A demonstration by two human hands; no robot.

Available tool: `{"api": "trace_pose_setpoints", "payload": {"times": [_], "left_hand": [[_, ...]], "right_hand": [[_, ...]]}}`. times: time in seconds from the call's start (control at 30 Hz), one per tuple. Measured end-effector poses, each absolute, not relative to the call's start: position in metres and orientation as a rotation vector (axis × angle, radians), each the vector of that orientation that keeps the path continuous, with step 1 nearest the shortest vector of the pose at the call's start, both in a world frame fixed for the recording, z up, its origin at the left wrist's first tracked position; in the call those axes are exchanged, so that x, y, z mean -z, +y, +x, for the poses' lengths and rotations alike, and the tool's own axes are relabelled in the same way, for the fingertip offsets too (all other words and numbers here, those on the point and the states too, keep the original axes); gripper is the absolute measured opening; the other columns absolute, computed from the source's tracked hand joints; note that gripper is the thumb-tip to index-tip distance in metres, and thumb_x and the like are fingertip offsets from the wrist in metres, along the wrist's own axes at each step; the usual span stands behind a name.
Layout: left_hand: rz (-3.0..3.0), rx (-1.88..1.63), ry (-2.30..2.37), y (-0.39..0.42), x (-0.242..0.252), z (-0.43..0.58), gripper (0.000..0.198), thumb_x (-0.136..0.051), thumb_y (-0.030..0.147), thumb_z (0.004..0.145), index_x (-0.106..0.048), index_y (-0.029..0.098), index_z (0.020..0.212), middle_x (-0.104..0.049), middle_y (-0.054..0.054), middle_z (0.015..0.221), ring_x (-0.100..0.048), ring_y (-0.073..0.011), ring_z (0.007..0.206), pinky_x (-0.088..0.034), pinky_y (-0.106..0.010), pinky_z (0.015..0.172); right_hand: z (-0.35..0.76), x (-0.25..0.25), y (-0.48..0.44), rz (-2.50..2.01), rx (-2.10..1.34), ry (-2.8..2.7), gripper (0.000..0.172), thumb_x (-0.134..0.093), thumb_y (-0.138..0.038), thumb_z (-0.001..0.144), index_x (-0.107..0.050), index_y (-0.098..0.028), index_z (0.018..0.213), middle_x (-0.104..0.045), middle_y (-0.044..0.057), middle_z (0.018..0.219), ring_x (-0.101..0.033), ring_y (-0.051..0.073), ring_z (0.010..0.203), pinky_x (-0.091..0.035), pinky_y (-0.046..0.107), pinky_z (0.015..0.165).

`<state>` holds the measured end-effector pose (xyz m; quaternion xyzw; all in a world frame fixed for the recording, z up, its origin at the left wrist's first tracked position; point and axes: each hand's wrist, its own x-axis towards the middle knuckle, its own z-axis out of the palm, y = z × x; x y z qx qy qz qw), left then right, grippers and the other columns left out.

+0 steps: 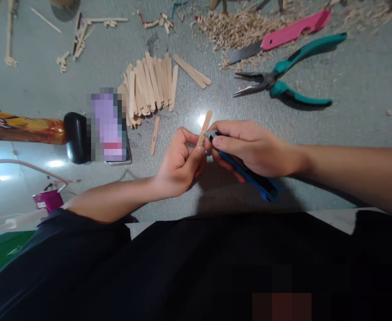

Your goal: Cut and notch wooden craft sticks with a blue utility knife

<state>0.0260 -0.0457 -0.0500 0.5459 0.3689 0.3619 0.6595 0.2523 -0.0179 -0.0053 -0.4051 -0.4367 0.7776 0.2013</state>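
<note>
Here's the right hand point(254, 145), wrapped around a blue utility knife point(266, 191), thumb pressed forward near the blade point(212, 135). Opposite, the left hand point(177, 167) pinches a wooden stick point(207, 120) by its lower end, and that stick stands slanted between the two hands, the blade's tip at its face, just above the left thumb! Looks like the cutting step; whether the edge has bitten in is too small to tell. The move from here calls, I'd judge, for a firm pinch and short, controlled pressure, with that thumb so near the edge. Just beyond the left hand lies a single stick point(154, 136) with a small dark mark at its middle, then a fanned pile of sticks point(150, 84), and two more crossed sticks point(192, 71) beside it. Farther out on the right, teal-handled pliers point(268, 81) gape open, and a pink-handled knife point(298, 30) rests across wood shavings point(232, 29).
</note>
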Motion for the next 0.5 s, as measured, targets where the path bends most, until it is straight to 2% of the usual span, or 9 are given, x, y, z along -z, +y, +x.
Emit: {"api": "trace_pose_setpoints", "payload": {"times": [0.13,0.33,0.43,0.5], "left_hand": [[1.273,-0.831,0.783,-0.0481,0.0496,0.0251,0.036,-0.068,0.058,0.125,-0.044,0.032,0.117,-0.045,0.018,0.053,-0.033,-0.0071,0.031,-0.02,-0.02,0.034],[1.285,-0.896,0.689,-0.0459,0.0502,0.027,0.025,-0.065,0.041,0.128,-0.043,0.032,0.12,-0.052,0.02,0.056,-0.032,-0.0047,0.031,-0.023,-0.016,0.037],[1.254,-0.93,0.684,-0.0425,0.049,0.0281,0.024,-0.065,0.041,0.128,-0.046,0.03,0.119,-0.053,0.019,0.056,-0.034,-0.0048,0.033,-0.024,-0.016,0.04],[1.257,-0.919,0.734,-0.0428,0.0481,0.0272,0.025,-0.065,0.042,0.128,-0.046,0.03,0.117,-0.056,0.018,0.056,-0.039,-0.0054,0.034,-0.025,-0.017,0.039]], "right_hand": [[0.2496,0.0081,-0.0239,-1.154,-2.069,-1.283,0.027,-0.076,-0.035,0.117,-0.065,-0.027,0.094,-0.067,-0.007,0.067,-0.058,0.012,0.043,-0.041,0.027,0.038],[0.2505,0.0122,-0.0212,-1.111,-1.861,-1.142,0.023,-0.064,-0.038,0.122,-0.061,-0.03,0.101,-0.064,-0.008,0.065,-0.058,0.014,0.042,-0.047,0.029,0.04],[0.2517,0.012,-0.0195,-1.142,-1.858,-1.145,0.025,-0.07,-0.043,0.12,-0.063,-0.03,0.1,-0.065,-0.008,0.064,-0.057,0.015,0.043,-0.045,0.03,0.039],[0.252,0.0102,-0.0207,-1.184,-1.793,-1.22,0.033,-0.076,-0.049,0.117,-0.063,-0.029,0.093,-0.065,-0.006,0.064,-0.057,0.014,0.046,-0.045,0.03,0.041]]}}
